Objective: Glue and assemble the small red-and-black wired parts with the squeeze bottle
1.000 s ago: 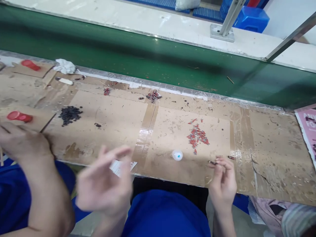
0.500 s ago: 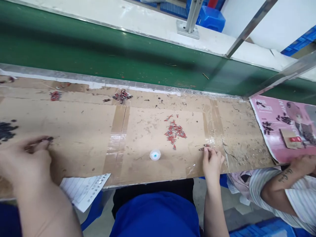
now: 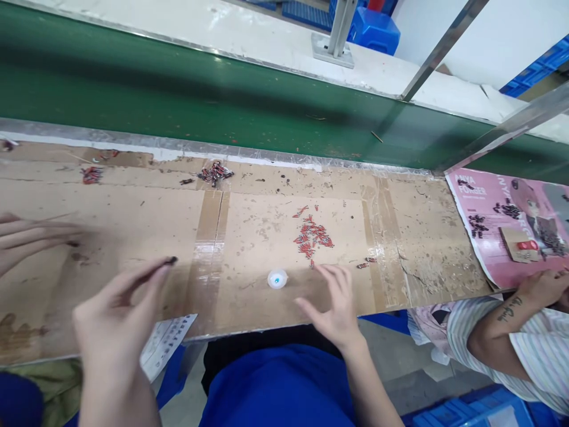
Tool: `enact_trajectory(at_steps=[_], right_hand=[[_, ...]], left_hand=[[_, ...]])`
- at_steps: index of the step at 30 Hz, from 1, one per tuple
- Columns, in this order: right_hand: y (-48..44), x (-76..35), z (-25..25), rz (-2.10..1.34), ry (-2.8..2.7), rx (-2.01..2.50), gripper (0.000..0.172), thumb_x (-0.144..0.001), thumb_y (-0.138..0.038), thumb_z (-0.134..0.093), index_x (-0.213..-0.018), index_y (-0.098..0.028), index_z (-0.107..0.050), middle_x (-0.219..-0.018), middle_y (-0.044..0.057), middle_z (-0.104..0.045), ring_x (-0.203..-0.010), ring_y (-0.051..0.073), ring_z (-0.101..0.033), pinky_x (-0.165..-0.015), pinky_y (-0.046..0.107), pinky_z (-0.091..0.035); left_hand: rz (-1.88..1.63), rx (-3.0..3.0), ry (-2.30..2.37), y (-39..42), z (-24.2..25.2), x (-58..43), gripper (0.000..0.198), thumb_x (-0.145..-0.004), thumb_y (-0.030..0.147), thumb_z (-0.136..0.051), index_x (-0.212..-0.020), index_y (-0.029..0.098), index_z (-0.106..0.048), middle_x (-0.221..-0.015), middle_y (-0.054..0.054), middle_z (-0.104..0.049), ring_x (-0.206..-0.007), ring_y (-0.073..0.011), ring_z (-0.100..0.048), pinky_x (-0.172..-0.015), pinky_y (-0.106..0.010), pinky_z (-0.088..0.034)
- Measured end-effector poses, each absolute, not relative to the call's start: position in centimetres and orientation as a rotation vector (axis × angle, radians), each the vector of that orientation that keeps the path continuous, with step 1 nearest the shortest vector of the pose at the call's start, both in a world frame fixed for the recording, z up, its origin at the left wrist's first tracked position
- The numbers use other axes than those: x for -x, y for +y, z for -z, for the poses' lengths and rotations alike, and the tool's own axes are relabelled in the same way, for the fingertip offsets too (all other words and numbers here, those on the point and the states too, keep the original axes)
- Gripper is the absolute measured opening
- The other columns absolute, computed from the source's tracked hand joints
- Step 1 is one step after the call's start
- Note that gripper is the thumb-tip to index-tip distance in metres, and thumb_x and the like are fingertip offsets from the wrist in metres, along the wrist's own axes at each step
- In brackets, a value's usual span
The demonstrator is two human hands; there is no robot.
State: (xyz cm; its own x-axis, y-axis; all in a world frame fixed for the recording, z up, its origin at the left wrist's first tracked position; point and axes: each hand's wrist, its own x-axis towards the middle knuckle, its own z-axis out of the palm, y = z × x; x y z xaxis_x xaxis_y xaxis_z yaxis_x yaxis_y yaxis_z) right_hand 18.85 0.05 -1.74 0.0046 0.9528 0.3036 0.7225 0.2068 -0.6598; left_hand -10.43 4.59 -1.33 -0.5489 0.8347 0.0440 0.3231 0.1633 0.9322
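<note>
My left hand (image 3: 122,296) is raised over the cardboard left of the tape seam, thumb and forefinger pinching a small black piece (image 3: 171,260). On the right, my right hand (image 3: 333,302) hangs with its fingers apart and nothing in them. Its fingertips are close to the near end of a loose pile of small red parts with dark ends (image 3: 313,237); whether they touch is unclear. Between my hands stands a small white round dish (image 3: 277,279) with a blue spot inside. Two small red-and-dark pieces (image 3: 367,263) lie right of my right hand.
A co-worker's blurred hand (image 3: 31,237) reaches in from the left. Another person's forearm (image 3: 509,317) rests at the right by a pink poster (image 3: 486,249) bearing dark parts. More parts (image 3: 216,172) lie near the green belt (image 3: 249,118). A paper sheet (image 3: 166,344) overhangs the cardboard's front edge.
My left hand has moved right with the black piece. My right hand has let go of the red-and-dark pieces and moved left, fingers spreading. A co-worker's hand has appeared at the left.
</note>
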Motion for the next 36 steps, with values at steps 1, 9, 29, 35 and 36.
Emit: enact_trajectory(at_steps=[1,9,29,35,36], right_hand=[[0.3,-17.8,1.9,-0.458,-1.814,1.536,0.063,-0.078,-0.047,-0.075,-0.131,-0.021,-0.054,-0.115,0.013,-0.063,-0.112,0.031,-0.053,-0.096,0.051,-0.049],[2.4,-14.1,4.1,-0.513,-1.855,1.502,0.028,-0.086,-0.030,-0.069,-0.111,-0.022,-0.061,-0.110,0.012,-0.066,-0.109,0.029,-0.056,-0.095,0.048,-0.051],[1.0,-18.9,4.1,-1.077,-0.627,1.273,0.035,-0.060,-0.045,-0.079,-0.079,-0.020,-0.064,-0.074,0.003,-0.067,-0.062,0.017,-0.061,-0.055,0.027,-0.048],[1.1,-17.9,4.0,-0.973,-0.701,1.377,0.028,-0.069,-0.045,-0.073,-0.076,-0.019,-0.068,-0.069,0.003,-0.070,-0.059,0.017,-0.063,-0.053,0.027,-0.050],[1.1,-17.6,3.9,-0.959,-0.736,1.416,0.026,-0.069,-0.043,-0.075,-0.074,-0.018,-0.068,-0.068,0.004,-0.071,-0.061,0.019,-0.065,-0.057,0.029,-0.052]], left_hand=[[-1.347,-1.124,1.967,3.9,1.3,9.2,0.024,-0.067,0.036,-0.081,-0.087,0.023,-0.077,-0.088,0.003,-0.078,-0.089,-0.0216,-0.072,-0.097,-0.035,-0.056],[-1.192,-1.511,1.815,1.2,3.8,5.0,0.019,-0.085,0.038,-0.064,-0.092,0.023,-0.074,-0.095,-0.004,-0.076,-0.090,-0.0210,-0.072,-0.087,-0.036,-0.059],[-1.120,-2.063,1.683,0.4,7.3,0.6,0.020,-0.093,0.026,-0.059,-0.107,0.033,-0.070,-0.099,-0.002,-0.076,-0.110,-0.0249,-0.063,-0.109,-0.047,-0.027],[-1.141,-1.973,1.643,0.3,6.8,0.4,0.018,-0.093,0.026,-0.058,-0.107,0.030,-0.068,-0.093,0.000,-0.078,-0.104,-0.0221,-0.069,-0.113,-0.045,-0.020],[-1.147,-1.962,1.652,0.3,6.7,0.3,0.017,-0.093,0.025,-0.058,-0.105,0.030,-0.069,-0.093,0.000,-0.078,-0.101,-0.0216,-0.070,-0.113,-0.045,-0.020]])
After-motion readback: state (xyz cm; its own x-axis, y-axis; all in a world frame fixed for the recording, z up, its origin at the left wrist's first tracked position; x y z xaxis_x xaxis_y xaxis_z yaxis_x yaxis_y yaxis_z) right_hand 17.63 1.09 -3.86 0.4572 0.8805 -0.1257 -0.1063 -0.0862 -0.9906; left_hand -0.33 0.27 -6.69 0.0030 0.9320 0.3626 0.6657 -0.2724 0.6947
